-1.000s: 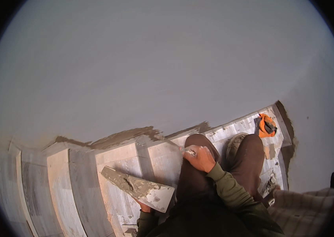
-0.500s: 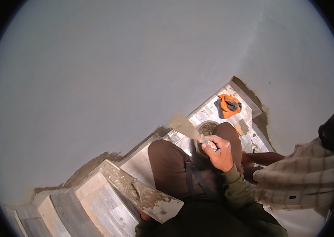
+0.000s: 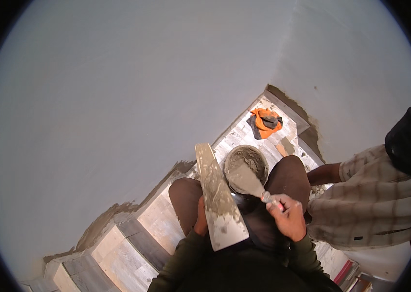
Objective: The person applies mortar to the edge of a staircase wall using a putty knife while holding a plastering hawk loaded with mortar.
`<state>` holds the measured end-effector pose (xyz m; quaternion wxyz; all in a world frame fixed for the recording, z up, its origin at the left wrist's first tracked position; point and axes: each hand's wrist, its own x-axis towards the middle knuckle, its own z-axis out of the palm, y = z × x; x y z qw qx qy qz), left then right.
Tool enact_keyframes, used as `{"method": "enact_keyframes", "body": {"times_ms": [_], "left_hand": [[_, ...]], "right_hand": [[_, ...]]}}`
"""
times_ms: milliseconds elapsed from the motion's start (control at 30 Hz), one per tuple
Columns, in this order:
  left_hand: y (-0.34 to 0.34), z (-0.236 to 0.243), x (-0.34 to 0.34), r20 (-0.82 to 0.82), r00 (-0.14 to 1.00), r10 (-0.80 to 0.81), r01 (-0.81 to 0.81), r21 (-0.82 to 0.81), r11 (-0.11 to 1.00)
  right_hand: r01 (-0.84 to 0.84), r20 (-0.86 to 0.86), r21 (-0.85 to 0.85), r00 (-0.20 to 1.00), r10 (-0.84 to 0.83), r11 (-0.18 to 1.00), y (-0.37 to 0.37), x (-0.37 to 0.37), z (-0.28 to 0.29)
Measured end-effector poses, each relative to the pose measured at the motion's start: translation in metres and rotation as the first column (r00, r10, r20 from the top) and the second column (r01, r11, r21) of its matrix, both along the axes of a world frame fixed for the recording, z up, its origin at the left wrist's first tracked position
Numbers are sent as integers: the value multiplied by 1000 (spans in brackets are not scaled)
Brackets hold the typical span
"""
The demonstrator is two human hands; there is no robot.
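Observation:
My right hand [image 3: 288, 215] is closed round the handle of a wide putty knife [image 3: 247, 180] with a mortar-smeared blade. The blade is over the mouth of a round bucket [image 3: 266, 166] of grey mortar between my knees. My left hand [image 3: 200, 219] grips the left edge of a long flat tile strip [image 3: 229, 228]; its fingers are partly hidden behind the strip. Wet mortar covers much of the strip's upper face, and its near end is mostly bare and pale. The strip slants across my left knee, left of the bucket.
An orange and dark grey cloth [image 3: 266, 122] lies on the landing beyond the bucket. Tiled steps [image 3: 125, 258] descend to the lower left along a grey wall [image 3: 118, 97] with rough mortar at its foot. Close on my right is another person in a checked garment [image 3: 366, 204].
The tile strip has come up and right from the lower left, now standing beside the bucket. My right hand has moved right and down, bringing the putty knife blade over the bucket.

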<state>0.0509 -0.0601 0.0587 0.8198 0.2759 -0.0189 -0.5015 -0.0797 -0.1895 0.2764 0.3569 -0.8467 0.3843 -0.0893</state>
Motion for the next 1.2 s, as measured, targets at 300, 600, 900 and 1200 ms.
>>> {"method": "enact_keyframes", "body": {"times_ms": [300,600,900,1200], "left_hand": [[-101,-30,15,293,955,44,-57,34,998],[-143,-29,8,579,814,-41,-65,161,985],[-135,-21,13,727,623,-289,54,329,943],[-98,-16,11,238,893,-382,344,189,920]], "right_hand": [[83,-163,17,984,-79,996,12,-21,-2],[51,-243,39,969,-40,998,-24,-3,-25],[165,-231,-101,955,-185,981,-118,36,-112],[320,-666,46,716,-210,946,-184,60,-243]]}}
